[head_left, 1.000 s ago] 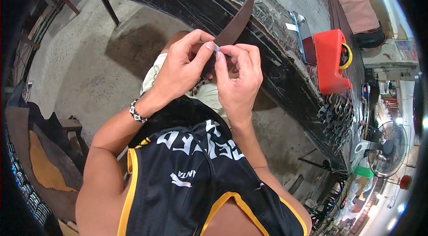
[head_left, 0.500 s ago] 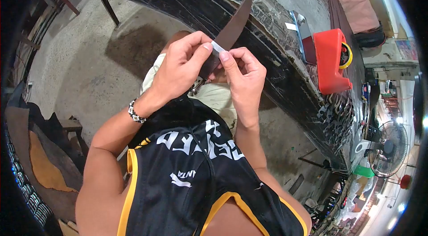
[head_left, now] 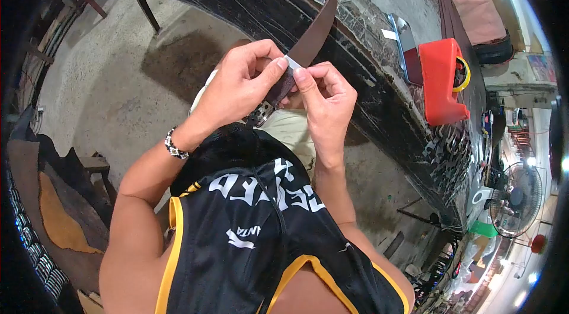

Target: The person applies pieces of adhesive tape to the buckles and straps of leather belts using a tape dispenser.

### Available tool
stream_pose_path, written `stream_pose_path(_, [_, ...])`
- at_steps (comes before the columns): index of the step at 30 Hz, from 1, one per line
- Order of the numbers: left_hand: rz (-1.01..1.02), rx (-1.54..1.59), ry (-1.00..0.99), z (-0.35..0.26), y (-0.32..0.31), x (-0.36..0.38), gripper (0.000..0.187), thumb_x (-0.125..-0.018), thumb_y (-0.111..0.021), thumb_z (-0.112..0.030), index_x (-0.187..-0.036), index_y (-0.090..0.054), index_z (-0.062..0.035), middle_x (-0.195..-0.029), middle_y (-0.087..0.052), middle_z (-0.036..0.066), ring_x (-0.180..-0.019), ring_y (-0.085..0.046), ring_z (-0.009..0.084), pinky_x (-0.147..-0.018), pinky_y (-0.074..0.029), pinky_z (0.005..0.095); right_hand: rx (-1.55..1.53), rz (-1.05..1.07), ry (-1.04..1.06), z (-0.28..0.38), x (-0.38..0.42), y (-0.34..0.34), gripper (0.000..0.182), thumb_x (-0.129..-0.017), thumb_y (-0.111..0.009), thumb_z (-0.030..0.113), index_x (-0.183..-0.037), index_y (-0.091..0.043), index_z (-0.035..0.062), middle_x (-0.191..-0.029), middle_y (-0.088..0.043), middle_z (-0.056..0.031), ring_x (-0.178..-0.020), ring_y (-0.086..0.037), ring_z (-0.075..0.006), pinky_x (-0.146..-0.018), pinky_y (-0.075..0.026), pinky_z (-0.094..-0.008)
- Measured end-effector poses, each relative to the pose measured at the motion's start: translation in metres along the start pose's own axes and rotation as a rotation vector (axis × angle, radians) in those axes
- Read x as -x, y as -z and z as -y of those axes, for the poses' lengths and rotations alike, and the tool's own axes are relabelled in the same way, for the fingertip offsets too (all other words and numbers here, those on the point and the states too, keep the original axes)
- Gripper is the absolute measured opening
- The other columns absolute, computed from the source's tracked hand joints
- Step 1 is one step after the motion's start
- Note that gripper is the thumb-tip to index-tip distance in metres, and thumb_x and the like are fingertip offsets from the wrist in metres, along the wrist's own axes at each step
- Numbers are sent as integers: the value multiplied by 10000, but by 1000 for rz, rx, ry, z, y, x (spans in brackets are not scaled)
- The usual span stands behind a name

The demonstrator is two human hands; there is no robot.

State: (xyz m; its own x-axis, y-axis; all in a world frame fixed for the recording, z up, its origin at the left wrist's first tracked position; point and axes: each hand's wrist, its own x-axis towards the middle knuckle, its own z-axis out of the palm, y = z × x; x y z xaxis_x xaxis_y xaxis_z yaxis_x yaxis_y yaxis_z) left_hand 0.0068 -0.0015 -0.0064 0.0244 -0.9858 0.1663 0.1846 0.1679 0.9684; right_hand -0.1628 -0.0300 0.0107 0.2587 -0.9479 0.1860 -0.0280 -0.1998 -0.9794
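A brown leather belt point(head_left: 320, 28) runs from the workbench down to my two hands, with a narrow white strip point(head_left: 291, 64) across it. My left hand point(head_left: 244, 80), a beaded bracelet on its wrist, pinches the belt at the strip's left end, thumb on top. At the other end of the strip, my right hand point(head_left: 325, 97) presses with its thumb, its fingers curled behind the belt. Below the hands, the belt's end with a metal buckle point(head_left: 261, 113) hangs over my lap. The fingers behind the belt are partly hidden.
Along the workbench point(head_left: 367, 68) stand a red tape dispenser point(head_left: 437, 83) with a yellow roll and a phone-like flat object point(head_left: 405, 47). Many metal pieces point(head_left: 447, 154) hang at its edge. A fan point(head_left: 515, 198) is at right; leather pieces point(head_left: 62, 213) lie at left.
Both hands stay at the white strip with only slight shifts. The lower belt end has tilted, so the buckle and the dark belt surface show more clearly.
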Motion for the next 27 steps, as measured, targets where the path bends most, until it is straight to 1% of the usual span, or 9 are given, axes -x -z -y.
stream_pose_path(2, [7,7,6,-2,0,0,193,-1033,-600,-144,-933,-618,20,-769,-626,-15,-678,-535,16,-563,-439,220,30,14,39,-1,-2,1,171,-955,-730,102,-867,-652,-21,-777,-634,-14,-683,-615,-58,-604,-499,-218])
stream_pose_path(5, [14,10,11,1,1,-1,193,-1036,-592,-136,-930,-618,24,-781,-648,1,-683,-576,29,-577,-473,223,-12,41,29,-1,-3,2,178,-956,-733,110,-864,-650,-18,-774,-630,-12,-670,-606,-53,-601,-482,-207])
stream_pose_path(8, [62,77,10,-8,1,1,198,-1055,-574,-163,-981,-606,18,-834,-679,47,-702,-664,95,-619,-548,239,-129,76,-48,9,-2,0,187,-956,-738,130,-865,-652,-9,-792,-647,-13,-666,-602,-48,-604,-475,-198])
stream_pose_path(11, [75,149,40,-13,-1,2,197,-1053,-579,-160,-979,-611,19,-836,-685,50,-715,-667,92,-622,-546,236,-128,76,-136,0,-3,7,194,-960,-738,152,-870,-658,0,-784,-663,-9,-657,-578,-34,-589,-446,-187])
stream_pose_path(14, [52,56,-8,-6,-1,1,191,-1049,-587,-153,-981,-613,23,-838,-694,57,-715,-671,93,-614,-541,231,-100,102,-127,-3,-5,10,191,-959,-739,162,-877,-667,6,-759,-669,5,-648,-543,-16,-564,-408,-183])
stream_pose_path(17, [41,36,37,-11,-2,2,182,-1046,-587,-137,-969,-614,26,-832,-698,55,-715,-666,87,-605,-530,225,-147,104,-85,4,-6,5,186,-960,-739,161,-883,-674,4,-727,-658,17,-642,-511,-4,-547,-363,-180])
stream_pose_path(20, [58,1,70,-19,1,1,176,-1042,-585,-121,-957,-613,31,-827,-699,53,-717,-665,84,-606,-529,223,-147,124,-124,2,-7,8,184,-958,-738,153,-879,-675,-1,-750,-664,2,-645,-542,-17,-556,-405,-184])
stream_pose_path(23, [46,-13,46,-18,1,0,185,-1041,-582,-120,-942,-611,33,-831,-700,52,-722,-663,80,-614,-529,223,-161,129,-126,4,-7,7,178,-959,-734,146,-885,-670,-3,-772,-670,-15,-644,-570,-34,-575,-451,-190])
stream_pose_path(27, [59,-46,34,-13,2,1,194,-1042,-581,-129,-943,-619,34,-841,-698,45,-728,-657,73,-625,-527,226,-308,119,-130,5,-4,2,156,-965,-715,117,-886,-648,0,-781,-666,-22,-648,-591,-52,-586,-485,-202])
